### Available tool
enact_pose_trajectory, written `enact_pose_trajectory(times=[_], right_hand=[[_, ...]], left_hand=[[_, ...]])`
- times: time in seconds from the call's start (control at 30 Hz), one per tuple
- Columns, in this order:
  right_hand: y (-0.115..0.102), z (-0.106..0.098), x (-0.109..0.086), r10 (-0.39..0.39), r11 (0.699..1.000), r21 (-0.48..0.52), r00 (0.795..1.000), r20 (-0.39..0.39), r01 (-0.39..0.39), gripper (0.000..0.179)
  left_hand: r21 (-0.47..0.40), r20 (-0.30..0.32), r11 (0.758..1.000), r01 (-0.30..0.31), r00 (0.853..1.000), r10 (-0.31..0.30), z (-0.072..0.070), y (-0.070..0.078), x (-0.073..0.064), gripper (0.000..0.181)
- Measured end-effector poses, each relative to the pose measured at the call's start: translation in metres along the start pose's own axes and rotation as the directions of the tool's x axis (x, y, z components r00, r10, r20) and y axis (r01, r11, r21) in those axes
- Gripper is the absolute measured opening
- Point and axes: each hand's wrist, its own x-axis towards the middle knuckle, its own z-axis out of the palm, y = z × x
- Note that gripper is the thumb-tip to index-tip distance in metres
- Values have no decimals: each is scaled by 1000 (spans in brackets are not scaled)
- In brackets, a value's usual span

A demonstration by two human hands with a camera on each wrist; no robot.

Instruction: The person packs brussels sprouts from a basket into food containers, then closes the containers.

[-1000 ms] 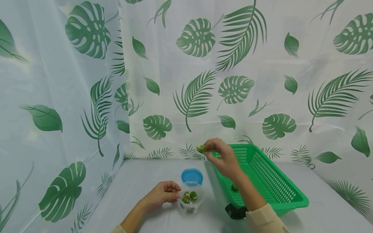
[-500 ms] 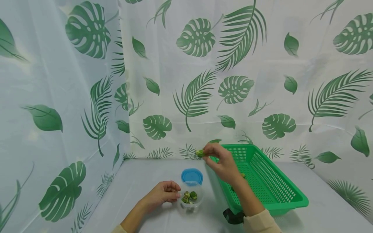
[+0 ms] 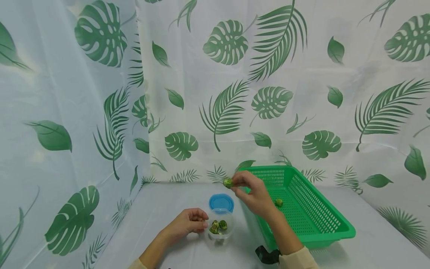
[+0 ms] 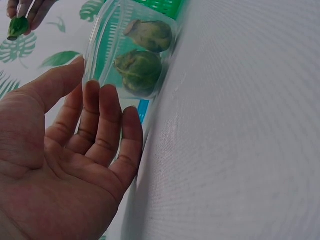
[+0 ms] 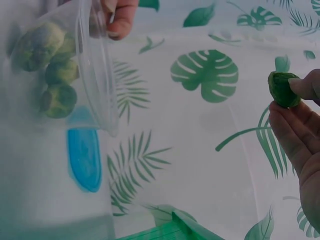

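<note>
Between thumb and fingertips, my right hand [image 3: 254,192] pinches a green Brussels sprout [image 3: 228,182], raised in front of the basket's left rim. The right wrist view shows that sprout [image 5: 283,89] at the tips of my fingers. My left hand [image 3: 189,225] is at the left side of a clear plastic container [image 3: 231,228], its fingers loosely bent and their tips right at the rim. Several Brussels sprouts [image 3: 223,224] lie inside the container. In the left wrist view two sprouts [image 4: 140,72] show through its wall, beyond my left fingers [image 4: 107,112].
A green perforated basket [image 3: 336,236] stands on the right, with a sprout [image 3: 279,202] on its floor; my right forearm covers part of it. Behind the container lies a blue lid [image 3: 221,203]. A black object [image 3: 267,255] is beside my right sleeve. Leaf-printed sheeting [image 3: 228,112] rises behind the table.
My right hand has come slightly down and left with the sprout, which has turned in the fingers. A sprout in the basket has come into sight. The left hand has stayed put.
</note>
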Motion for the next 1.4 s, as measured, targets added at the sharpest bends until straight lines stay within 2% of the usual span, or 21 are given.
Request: enact_pose_trajectory(times=[0.33, 0.43, 0.53, 0.77, 1.07, 1.17, 1.4], right_hand=[[9, 2, -4, 8, 1000, -2, 994, 108, -8, 25], [9, 2, -5, 49, 999, -26, 984, 171, -46, 24], [9, 2, -7, 100, 995, -42, 966, 240, -92, 22], [7, 3, -7, 199, 980, -55, 906, 374, -192, 16], [10, 3, -11, 231, 968, -32, 839, 492, -248, 15], [10, 4, -12, 251, 961, -42, 804, 539, -272, 16], [10, 6, -11, 332, 934, -115, 701, 631, -339, 17]], left_hand=[[6, -7, 1000, -1, 1000, 1, -1, -1, 1, 37], [5, -7, 1000, -1, 1000, 1, -1, 0, 1, 37], [2, -4, 1000, -3, 1000, 3, 0, 0, 1, 37], [-1, 3, 1000, -8, 1000, 8, 0, 0, 0, 38], [-2, 4, 1000, -8, 1000, 8, 0, 0, 0, 37], [-1, 6, 1000, -12, 1000, 12, 0, 0, 0, 38], [-1, 3, 1000, -17, 1000, 17, 0, 0, 0, 38]])
